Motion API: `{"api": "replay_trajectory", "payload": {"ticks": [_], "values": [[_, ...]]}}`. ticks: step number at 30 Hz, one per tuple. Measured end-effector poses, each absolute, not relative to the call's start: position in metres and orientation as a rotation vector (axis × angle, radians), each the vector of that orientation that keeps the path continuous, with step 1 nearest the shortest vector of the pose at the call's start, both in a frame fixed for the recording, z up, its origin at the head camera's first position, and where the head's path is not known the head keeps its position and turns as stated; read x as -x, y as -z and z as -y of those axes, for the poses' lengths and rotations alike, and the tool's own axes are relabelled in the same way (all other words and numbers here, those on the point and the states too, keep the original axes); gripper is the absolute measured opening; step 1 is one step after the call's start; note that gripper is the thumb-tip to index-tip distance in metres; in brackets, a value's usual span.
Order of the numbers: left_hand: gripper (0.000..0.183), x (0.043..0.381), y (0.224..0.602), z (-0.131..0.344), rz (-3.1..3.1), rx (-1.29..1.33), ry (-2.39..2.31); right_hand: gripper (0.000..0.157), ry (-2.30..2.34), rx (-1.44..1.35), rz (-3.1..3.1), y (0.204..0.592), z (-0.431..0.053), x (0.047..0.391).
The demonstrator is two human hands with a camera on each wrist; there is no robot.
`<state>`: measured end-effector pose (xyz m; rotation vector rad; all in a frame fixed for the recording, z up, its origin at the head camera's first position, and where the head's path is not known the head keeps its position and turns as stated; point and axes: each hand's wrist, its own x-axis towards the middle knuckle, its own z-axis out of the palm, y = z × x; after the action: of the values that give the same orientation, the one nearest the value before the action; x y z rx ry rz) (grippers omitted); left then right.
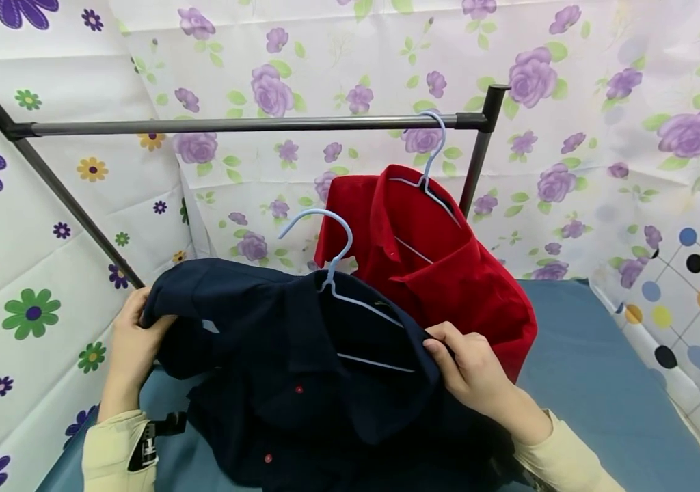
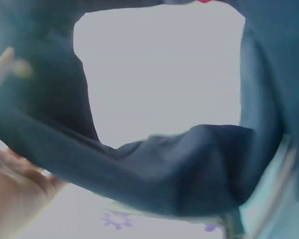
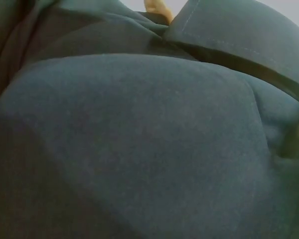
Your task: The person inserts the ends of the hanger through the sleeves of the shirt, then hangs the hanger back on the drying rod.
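Observation:
A navy shirt (image 1: 258, 342) with red buttons is on a light blue hanger (image 1: 342, 239), whose hook stands up out of the collar, apart from the rail. My left hand (image 1: 135, 335) pinches the shirt's sleeve at the left. On the other side, my right hand (image 1: 473, 369) grips the edge of the collar and shoulder between thumb and fingers. Navy cloth (image 2: 154, 169) loops across the left wrist view beside the left hand (image 2: 20, 194). In the right wrist view, navy cloth (image 3: 149, 134) fills most of the picture and hides most of the hand.
Behind the navy shirt, a red shirt (image 1: 473, 301) hangs by another light blue hanger (image 1: 433, 150) near the right end of a dark metal rail (image 1: 251, 126). A blue-grey tabletop (image 1: 602, 383) lies below. Flower-patterned sheets (image 1: 338, 61) surround the back and sides.

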<state>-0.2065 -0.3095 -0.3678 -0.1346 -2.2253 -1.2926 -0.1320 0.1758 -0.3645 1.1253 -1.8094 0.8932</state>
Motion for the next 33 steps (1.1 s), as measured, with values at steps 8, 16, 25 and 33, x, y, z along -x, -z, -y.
{"api": "replay_trajectory", "payload": {"ticks": [8,16,25,33], "values": [[0.063,0.208,0.405,0.323,2.632,0.185,1.356,0.034,-0.878,-1.097,1.749,0.362,-0.183,0.131],[0.096,0.215,0.44,0.322,2.858,0.217,1.52,0.037,-0.846,-1.077,1.667,0.355,-0.184,0.129],[0.082,0.217,0.465,0.3,2.94,0.204,1.491,0.036,-0.9,-1.107,1.692,0.359,-0.185,0.128],[0.053,0.21,0.474,0.301,2.885,0.265,1.326,0.034,-0.913,-1.096,1.734,0.365,-0.186,0.127]]}}
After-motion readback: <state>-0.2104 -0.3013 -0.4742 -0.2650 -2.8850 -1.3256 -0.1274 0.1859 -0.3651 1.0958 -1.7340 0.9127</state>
